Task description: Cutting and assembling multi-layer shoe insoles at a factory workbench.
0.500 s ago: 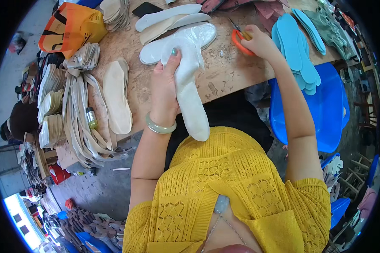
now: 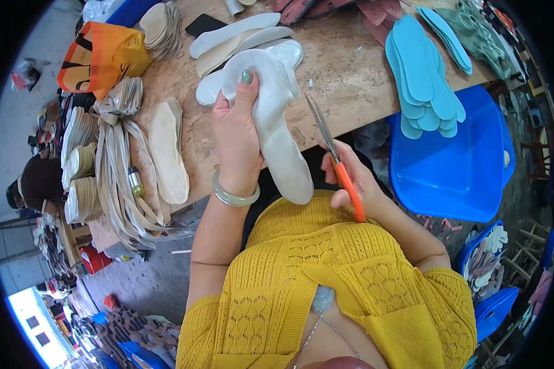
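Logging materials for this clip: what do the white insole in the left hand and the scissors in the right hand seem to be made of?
White insole: looks like soft foam or fabric-faced sheet, matte and slightly creased. Scissors: grey, dull metal blades; smooth orange handles, probably plastic.

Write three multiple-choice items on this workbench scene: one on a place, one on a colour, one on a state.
1. Where does the stack of turquoise insoles lie?
A. On the bench, on the person's right
B. On the floor
C. In the orange bag

2. What colour are the handles of the scissors?
A. Black
B. Orange
C. Green

3. How is the white insole held?
A. Lying loose on the bench
B. Gripped by the left hand, lifted off the bench
C. Pinned under the blue tub

Answers:
1 A, the stack rests on the wooden bench by its right edge.
2 B, orange handles show in the right hand.
3 B, the thumb presses its top and its end hangs past the bench edge.
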Motion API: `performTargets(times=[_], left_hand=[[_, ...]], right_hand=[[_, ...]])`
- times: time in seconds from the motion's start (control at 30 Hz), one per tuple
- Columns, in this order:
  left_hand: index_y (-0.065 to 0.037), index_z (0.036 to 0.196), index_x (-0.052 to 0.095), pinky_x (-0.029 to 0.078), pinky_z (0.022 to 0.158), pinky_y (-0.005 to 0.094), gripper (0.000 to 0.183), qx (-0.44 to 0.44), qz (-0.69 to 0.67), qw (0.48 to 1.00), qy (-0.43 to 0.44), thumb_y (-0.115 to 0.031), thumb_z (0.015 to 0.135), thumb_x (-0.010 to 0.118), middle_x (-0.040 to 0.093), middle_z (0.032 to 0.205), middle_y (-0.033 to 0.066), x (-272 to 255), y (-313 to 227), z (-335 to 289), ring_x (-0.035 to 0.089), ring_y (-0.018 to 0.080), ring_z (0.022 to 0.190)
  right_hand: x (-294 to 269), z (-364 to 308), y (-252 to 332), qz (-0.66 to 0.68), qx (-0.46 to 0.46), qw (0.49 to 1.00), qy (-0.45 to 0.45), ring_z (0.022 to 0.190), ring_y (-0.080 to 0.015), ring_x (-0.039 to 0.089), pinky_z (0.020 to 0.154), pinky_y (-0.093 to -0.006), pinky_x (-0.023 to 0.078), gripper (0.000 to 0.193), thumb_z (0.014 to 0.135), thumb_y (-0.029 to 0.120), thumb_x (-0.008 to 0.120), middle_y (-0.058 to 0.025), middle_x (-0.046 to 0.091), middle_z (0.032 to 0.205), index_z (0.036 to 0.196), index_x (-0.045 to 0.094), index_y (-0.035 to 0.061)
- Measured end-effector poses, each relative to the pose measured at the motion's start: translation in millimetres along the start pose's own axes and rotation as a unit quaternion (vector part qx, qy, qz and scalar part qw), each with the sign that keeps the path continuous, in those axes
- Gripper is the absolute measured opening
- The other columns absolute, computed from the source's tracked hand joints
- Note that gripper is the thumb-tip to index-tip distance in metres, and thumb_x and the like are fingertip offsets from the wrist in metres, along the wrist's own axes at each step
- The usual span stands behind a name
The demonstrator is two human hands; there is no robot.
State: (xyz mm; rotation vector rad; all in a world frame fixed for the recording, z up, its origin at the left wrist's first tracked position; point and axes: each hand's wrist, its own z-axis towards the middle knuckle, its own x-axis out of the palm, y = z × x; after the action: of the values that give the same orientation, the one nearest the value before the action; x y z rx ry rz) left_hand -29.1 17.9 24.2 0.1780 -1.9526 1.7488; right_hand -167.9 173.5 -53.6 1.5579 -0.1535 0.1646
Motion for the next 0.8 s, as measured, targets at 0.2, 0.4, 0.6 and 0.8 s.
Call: performTargets(times=[0.2, 0.4, 0.6, 0.8], left_hand=[[-0.005, 0.106, 0.063, 0.049, 0.064, 0.0217, 0.023, 0.007, -0.014, 1.0, 0.021, -0.024, 0.092, 0.064, 0.067, 0.092, 0.0021, 25, 14, -10, 0.062, 0.0083, 0.075], [-0.006, 0.109, 0.062, 0.048, 0.065, 0.0212, 0.025, -0.006, 0.01, 0.999, 0.033, -0.024, 0.093, 0.064, 0.066, 0.093, 0.001, 34, 23, -18, 0.061, 0.0071, 0.076], [-0.006, 0.109, 0.063, 0.048, 0.068, 0.0217, 0.025, -0.004, 0.012, 0.999, 0.042, -0.024, 0.093, 0.064, 0.066, 0.096, 0.0016, 33, 29, -17, 0.061, 0.0073, 0.079], [-0.005, 0.109, 0.063, 0.049, 0.068, 0.0221, 0.025, -0.005, 0.016, 0.999, 0.048, -0.024, 0.093, 0.064, 0.066, 0.097, 0.002, 40, 37, -17, 0.061, 0.0075, 0.08]], right_hand=[[4, 0, 18, -0.337, -0.098, 0.932, -0.088, 0.08, -0.0354, 0.056, 0.072, -0.0378, 0.048, 0.091, 0.066, 0.048, 0.081, -0.0174, 0.053, 0.1, 0.131, 0.037, 0.0017], [4, 8, 21, -0.343, -0.138, 0.918, -0.141, 0.081, -0.035, 0.059, 0.071, -0.0383, 0.05, 0.09, 0.067, 0.046, 0.081, -0.0183, 0.055, 0.102, 0.13, 0.038, -0.0002], [1, 7, 18, -0.331, -0.147, 0.919, -0.156, 0.08, -0.0327, 0.061, 0.07, -0.0365, 0.051, 0.084, 0.069, 0.042, 0.081, -0.0183, 0.056, 0.102, 0.129, 0.04, -0.0008], [-1, -1, 6, -0.293, -0.123, 0.931, -0.178, 0.073, -0.0275, 0.059, 0.067, -0.0333, 0.051, 0.076, 0.074, 0.035, 0.079, -0.017, 0.057, 0.095, 0.129, 0.041, -0.0006]])
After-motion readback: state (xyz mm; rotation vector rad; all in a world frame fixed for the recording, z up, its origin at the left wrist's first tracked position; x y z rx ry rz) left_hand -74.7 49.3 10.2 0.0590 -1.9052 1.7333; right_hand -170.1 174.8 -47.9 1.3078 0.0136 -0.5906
